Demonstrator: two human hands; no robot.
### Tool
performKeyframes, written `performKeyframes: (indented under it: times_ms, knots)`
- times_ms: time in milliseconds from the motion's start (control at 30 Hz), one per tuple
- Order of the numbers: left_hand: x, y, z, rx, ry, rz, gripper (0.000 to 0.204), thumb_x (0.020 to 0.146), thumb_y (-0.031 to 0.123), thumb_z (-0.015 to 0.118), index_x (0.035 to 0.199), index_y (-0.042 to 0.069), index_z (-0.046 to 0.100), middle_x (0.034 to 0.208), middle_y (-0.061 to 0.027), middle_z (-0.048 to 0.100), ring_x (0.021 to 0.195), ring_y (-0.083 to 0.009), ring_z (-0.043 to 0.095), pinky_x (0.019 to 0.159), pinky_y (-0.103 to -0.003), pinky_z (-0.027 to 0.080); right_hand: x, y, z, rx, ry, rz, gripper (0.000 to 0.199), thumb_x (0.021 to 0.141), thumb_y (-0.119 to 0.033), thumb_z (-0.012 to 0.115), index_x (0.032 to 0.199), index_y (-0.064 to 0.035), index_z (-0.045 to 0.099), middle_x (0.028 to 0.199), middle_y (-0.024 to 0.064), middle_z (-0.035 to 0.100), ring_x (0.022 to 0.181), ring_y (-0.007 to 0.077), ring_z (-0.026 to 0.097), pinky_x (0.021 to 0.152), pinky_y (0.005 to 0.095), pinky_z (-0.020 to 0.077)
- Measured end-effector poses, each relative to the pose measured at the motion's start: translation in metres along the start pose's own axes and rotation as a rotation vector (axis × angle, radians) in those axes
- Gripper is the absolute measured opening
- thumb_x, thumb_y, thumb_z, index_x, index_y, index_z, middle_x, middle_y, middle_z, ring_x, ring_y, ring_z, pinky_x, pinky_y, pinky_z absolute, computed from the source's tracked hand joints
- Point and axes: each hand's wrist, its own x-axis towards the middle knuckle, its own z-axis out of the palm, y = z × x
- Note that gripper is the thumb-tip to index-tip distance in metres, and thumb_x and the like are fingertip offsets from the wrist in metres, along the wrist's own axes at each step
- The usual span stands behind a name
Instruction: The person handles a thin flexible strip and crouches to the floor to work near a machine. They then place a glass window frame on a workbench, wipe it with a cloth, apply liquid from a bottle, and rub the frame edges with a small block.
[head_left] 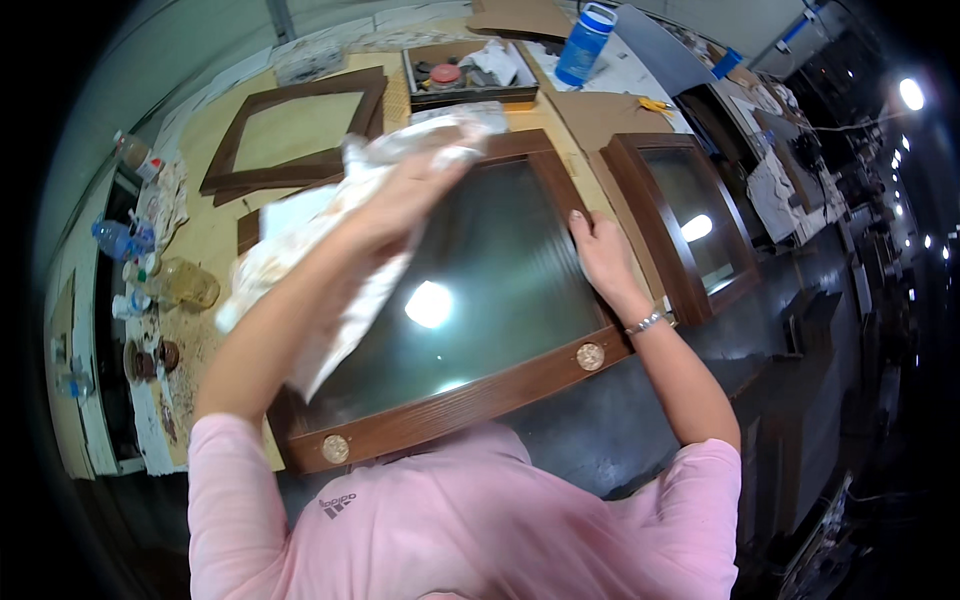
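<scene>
In front of me lies a glass-panelled cabinet door (468, 405) with a brown wooden frame. Two round hinge holes show along its near rail. My left hand (418, 188) is closed on a large white cloth (352, 322) with brownish stains, over the door's far left part; hand and cloth are somewhat blurred. The cloth hangs across the left side of the glass and hides part of the frame there. My right hand (603, 255) grips the door's right edge, thumb on the top face, the other fingers partly hidden at the side.
A second glass door (620, 165) lies to the right, and brown frames (225, 165) are stacked at the far left. Behind stand a tray (470, 98) of odds and ends and a blue bottle (586, 48). A jar of yellowish liquid (190, 283) and several bottles line the left.
</scene>
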Motion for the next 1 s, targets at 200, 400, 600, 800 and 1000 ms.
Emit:
performKeyframes:
  times_ms: [200,400,600,800,1000]
  knots:
    - [0.049,-0.068,0.054,1.064,-0.154,0.728,0.058,0.092,0.029,0.057,0.137,-0.003,0.041,0.144,-0.0216,0.041,0.135,-0.034,0.037,0.114,-0.047,0.025,-0.003,-0.002,0.001,0.128,0.014,-0.022,0.053,0.095,-0.041,0.045,0.089,0.0083,0.061,0.081,0.0328,0.062,0.083,0.0482,0.061,0.077,0.0517,0.0467]
    - [-0.011,-0.073,-0.026,1.233,-0.061,0.402,0.059,0.092,0.024,0.057,0.144,0.005,0.037,0.15,-0.0149,0.037,0.14,-0.0286,0.032,0.116,-0.047,0.02,-0.004,-0.003,-0.005,0.235,0.008,0.027,0.057,0.097,-0.045,0.042,0.081,0.0068,0.06,0.069,0.0277,0.059,0.072,0.0423,0.061,0.07,0.048,0.0466]
    - [-0.03,-0.022,0.089,0.981,-0.523,0.576,0.061,0.085,0.023,0.064,0.14,0.008,0.043,0.143,-0.0171,0.044,0.134,-0.0293,0.039,0.116,-0.049,0.02,0.001,0.007,0.001,0.498,0.012,0.045,0.057,0.097,-0.046,0.045,0.074,0.0036,0.061,0.068,0.0168,0.061,0.07,0.0303,0.059,0.068,0.0411,0.0456]
    - [-0.002,-0.034,0.047,0.749,-0.266,0.331,0.057,0.085,0.015,0.06,0.14,0.009,0.044,0.14,-0.0185,0.047,0.13,-0.0353,0.042,0.111,-0.045,0.03,0.005,0.018,0.001,0.9,0.02,0.243,0.047,0.096,-0.038,0.054,0.09,0.0071,0.065,0.088,0.0076,0.063,0.083,0.0131,0.055,0.076,0.0285,0.0436]
    - [-0.067,-0.017,0.107,1.058,-0.671,0.721,0.056,0.084,0.017,0.06,0.138,0.011,0.048,0.14,-0.0157,0.049,0.135,-0.0298,0.039,0.113,-0.051,0.025,0.01,0.024,0.011,0.912,0.034,0.21,0.06,0.09,-0.05,0.052,0.061,0.0015,0.059,0.059,0.0105,0.059,0.06,0.0192,0.055,0.061,0.0374,0.0435]
